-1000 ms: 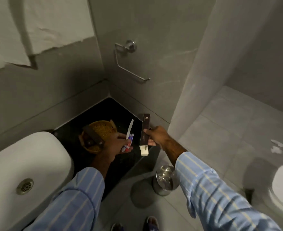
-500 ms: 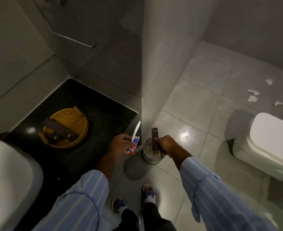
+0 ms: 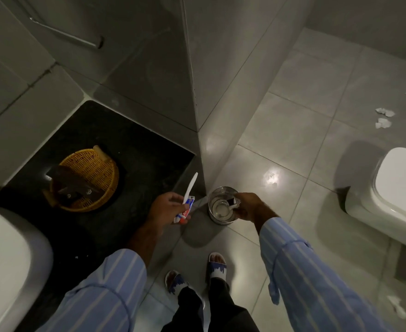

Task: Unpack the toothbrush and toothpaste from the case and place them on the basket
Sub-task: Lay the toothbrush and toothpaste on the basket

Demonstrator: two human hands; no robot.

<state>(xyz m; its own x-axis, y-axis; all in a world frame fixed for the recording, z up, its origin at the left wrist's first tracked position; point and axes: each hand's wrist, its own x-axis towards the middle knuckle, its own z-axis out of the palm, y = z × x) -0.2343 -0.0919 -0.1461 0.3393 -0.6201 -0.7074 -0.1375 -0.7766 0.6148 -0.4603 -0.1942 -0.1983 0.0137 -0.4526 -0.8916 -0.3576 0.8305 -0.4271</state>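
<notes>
My left hand (image 3: 167,208) is shut on a white toothbrush (image 3: 190,186) and a small red, white and blue toothpaste tube (image 3: 185,212), held above the front edge of the black counter (image 3: 149,159). The yellow woven basket (image 3: 109,167) stands on that counter to the left, with a dark case part (image 3: 70,185) lying across it. Over a round metal bin (image 3: 217,218) on the floor, my right hand (image 3: 248,207) reaches down. Its fingertips pinch the end of the other dark case part (image 3: 232,201), which dips inside the bin.
A white sink (image 3: 5,248) sits at the lower left and a white toilet (image 3: 400,188) at the right. Paper scraps (image 3: 384,117) litter the grey floor tiles. A wall corner (image 3: 197,104) juts out behind the bin. My sandalled feet (image 3: 217,265) stand below.
My right hand carried the dark case part off the counter and lowered it into the metal bin. My left hand drew the toothbrush and toothpaste away from the basket. My view tilted down.
</notes>
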